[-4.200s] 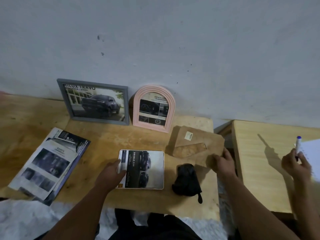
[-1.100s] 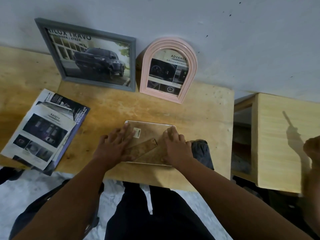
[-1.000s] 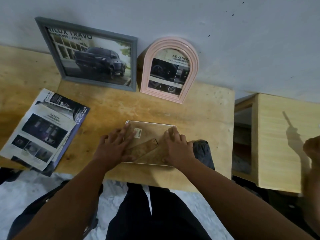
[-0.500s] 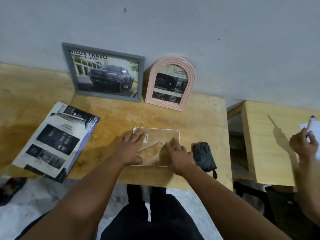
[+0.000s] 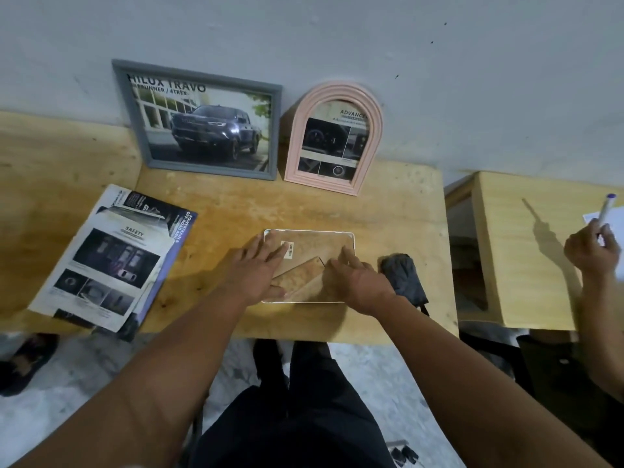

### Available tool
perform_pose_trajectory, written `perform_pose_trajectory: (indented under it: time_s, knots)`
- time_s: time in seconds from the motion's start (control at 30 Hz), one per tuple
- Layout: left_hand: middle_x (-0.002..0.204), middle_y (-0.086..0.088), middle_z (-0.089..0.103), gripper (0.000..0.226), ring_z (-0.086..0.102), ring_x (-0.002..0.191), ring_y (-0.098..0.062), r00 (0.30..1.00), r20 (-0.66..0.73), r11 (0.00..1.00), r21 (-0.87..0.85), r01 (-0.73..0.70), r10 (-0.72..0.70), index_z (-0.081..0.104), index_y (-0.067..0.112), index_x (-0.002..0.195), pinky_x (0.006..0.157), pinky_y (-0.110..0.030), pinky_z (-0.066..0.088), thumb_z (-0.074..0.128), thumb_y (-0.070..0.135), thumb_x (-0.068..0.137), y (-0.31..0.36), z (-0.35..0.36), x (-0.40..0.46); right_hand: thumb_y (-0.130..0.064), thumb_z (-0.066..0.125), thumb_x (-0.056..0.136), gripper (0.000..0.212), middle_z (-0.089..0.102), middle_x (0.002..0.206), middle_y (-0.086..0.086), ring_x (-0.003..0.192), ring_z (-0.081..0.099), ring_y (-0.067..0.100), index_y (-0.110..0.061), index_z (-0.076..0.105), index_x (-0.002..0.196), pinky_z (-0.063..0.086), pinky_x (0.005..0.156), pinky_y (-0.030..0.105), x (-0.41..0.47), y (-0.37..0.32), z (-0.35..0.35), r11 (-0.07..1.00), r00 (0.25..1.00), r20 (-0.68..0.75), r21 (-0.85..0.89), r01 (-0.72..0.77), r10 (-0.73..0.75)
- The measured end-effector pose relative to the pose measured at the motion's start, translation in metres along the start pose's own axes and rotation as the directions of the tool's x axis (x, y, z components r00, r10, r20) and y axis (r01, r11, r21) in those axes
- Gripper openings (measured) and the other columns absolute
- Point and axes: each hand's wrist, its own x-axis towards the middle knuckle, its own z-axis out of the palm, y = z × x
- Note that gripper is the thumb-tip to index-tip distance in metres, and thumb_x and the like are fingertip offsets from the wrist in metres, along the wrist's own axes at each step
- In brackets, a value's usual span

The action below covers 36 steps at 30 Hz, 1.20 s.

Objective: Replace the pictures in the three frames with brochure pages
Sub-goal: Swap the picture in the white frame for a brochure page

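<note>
1. Your left hand [image 5: 257,271] lay flat, fingers straight and spread, pressing on the left part of the white frame's [image 5: 347,235] brown backing board [image 5: 314,244].
2. Your right hand [image 5: 354,282] pressed the board's right part, fingers only loosely bent, holding nothing.
3. That frame lay face down on the wooden table [image 5: 388,211], near its front edge, its folded stand [image 5: 297,273] between your hands.
4. The grey frame [image 5: 199,121] and the pink arched frame [image 5: 332,136] leaned side by side against the wall [image 5: 337,38], both showing brochure pages.
5. The brochure [image 5: 111,261] sat at the left; a dark pouch [image 5: 403,278] lay just beside your right hand.
6. Another person's hand [image 5: 591,255] held a pen [image 5: 606,211] at the far right.
</note>
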Motion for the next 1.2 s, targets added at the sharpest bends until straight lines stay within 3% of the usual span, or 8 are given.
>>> perform_pose_trajectory:
  time_s: [0.17, 0.33, 0.47, 0.77, 1.0, 1.13, 1.2]
  knots:
    - [0.172, -0.003, -0.021, 0.092, -0.01, 0.159, -0.032, 0.995, -0.096, 1.0, 0.025, 0.014, -0.011, -0.005, 0.038, 0.163, 0.126, -0.051, 0.016, 0.041, 0.077, 0.093, -0.005, 0.02, -0.022, -0.03, 0.063, 0.093, 0.07, -0.003, 0.171, -0.001, 0.131, 0.049, 0.039, -0.043, 0.024, 0.15, 0.051, 0.09, 0.05, -0.003, 0.013, 0.004, 0.997, 0.996, -0.064, 0.035, 0.064, -0.061]
    - [0.172, -0.004, -0.02, 0.086, -0.008, 0.16, -0.03, 0.992, -0.114, 0.997, -0.056, 0.046, -0.052, 0.001, 0.038, 0.164, 0.127, -0.05, 0.016, 0.026, 0.077, 0.092, -0.012, 0.027, -0.04, -0.036, 0.061, 0.093, 0.062, 0.013, 0.162, 0.001, 0.117, 0.058, 0.039, -0.046, 0.026, 0.143, 0.057, 0.08, 0.047, -0.006, 0.015, 0.011, 0.99, 0.986, -0.14, 0.094, 0.104, -0.09]
    - [0.171, -0.003, -0.021, 0.08, -0.008, 0.16, -0.027, 0.991, -0.11, 0.994, -0.087, 0.062, -0.072, 0.0, 0.041, 0.164, 0.125, -0.05, 0.015, 0.038, 0.069, 0.099, -0.015, 0.03, -0.043, -0.036, 0.061, 0.094, 0.064, 0.006, 0.165, 0.0, 0.123, 0.053, 0.037, -0.045, 0.026, 0.147, 0.058, 0.08, 0.046, -0.007, 0.015, 0.018, 0.994, 0.988, -0.143, 0.083, 0.065, -0.053]
    - [0.171, -0.003, -0.023, 0.091, -0.015, 0.159, -0.024, 0.987, -0.067, 0.978, -0.16, 0.134, -0.146, -0.009, 0.049, 0.16, 0.125, -0.05, 0.01, 0.045, 0.077, 0.092, -0.019, 0.031, -0.035, -0.031, 0.068, 0.089, 0.075, 0.007, 0.166, -0.004, 0.128, 0.049, 0.033, -0.049, 0.027, 0.149, 0.057, 0.086, 0.044, 0.002, 0.016, 0.026, 0.997, 0.985, -0.173, 0.082, 0.003, 0.011]
    - [0.171, -0.004, -0.019, 0.098, -0.009, 0.157, -0.03, 0.985, -0.087, 0.987, -0.064, 0.145, -0.15, -0.014, 0.048, 0.158, 0.121, -0.055, 0.019, 0.044, 0.082, 0.087, -0.021, 0.027, -0.031, -0.035, 0.065, 0.091, 0.07, 0.011, 0.166, -0.001, 0.13, 0.048, 0.035, -0.05, 0.027, 0.148, 0.057, 0.087, 0.045, 0.006, 0.018, 0.027, 0.998, 0.983, -0.182, 0.059, -0.01, 0.021]
    - [0.17, -0.003, -0.024, 0.105, -0.003, 0.157, -0.034, 0.984, -0.01, 0.979, -0.099, 0.179, -0.181, -0.007, 0.047, 0.16, 0.12, -0.058, 0.021, 0.059, 0.077, 0.084, -0.016, 0.01, -0.027, -0.033, 0.064, 0.083, 0.075, 0.018, 0.164, 0.0, 0.135, 0.045, 0.034, -0.053, 0.028, 0.146, 0.054, 0.096, 0.044, 0.008, 0.015, 0.028, 0.989, 0.987, -0.16, 0.147, 0.024, 0.0]
    - [0.17, -0.005, -0.025, 0.107, 0.005, 0.156, -0.039, 0.985, -0.002, 0.979, -0.109, 0.172, -0.173, -0.001, 0.044, 0.161, 0.119, -0.058, 0.025, 0.068, 0.069, 0.083, -0.011, 0.0, -0.026, -0.035, 0.063, 0.078, 0.077, 0.03, 0.158, 0.0, 0.132, 0.051, 0.03, -0.053, 0.032, 0.146, 0.053, 0.099, 0.042, 0.006, 0.013, 0.029, 0.95, 0.983, -0.177, 0.311, 0.003, 0.055]
